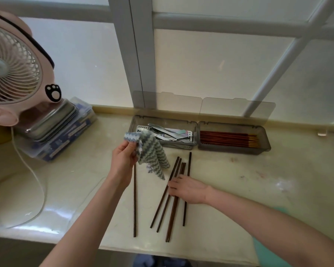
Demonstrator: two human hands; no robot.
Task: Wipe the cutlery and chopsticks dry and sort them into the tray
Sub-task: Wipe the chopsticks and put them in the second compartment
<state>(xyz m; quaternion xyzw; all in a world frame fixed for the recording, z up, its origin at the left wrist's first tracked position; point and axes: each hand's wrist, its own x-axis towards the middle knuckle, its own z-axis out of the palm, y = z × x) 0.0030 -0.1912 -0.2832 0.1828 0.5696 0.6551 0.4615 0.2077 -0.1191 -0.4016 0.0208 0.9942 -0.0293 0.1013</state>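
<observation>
Down on the desk [239, 180], fingers [174, 188] of the right hand [189, 189] lie flat, loosely together, across the loose dark chopsticks [171, 212]; the left hand [123, 157] pinches the striped cloth [152, 151] just above. Best bet: pick one pair, pull it lengthwise through the cloth, then into the tray [233, 149], right half.

Pink fan [14, 74] at far left; steel tins [52, 122] just beside it sit stacked on a blue-printed plastic box [69, 139]. White cord [41, 182] loops across the pale counter [239, 182]. Frosted window [210, 70] with grey frame behind
</observation>
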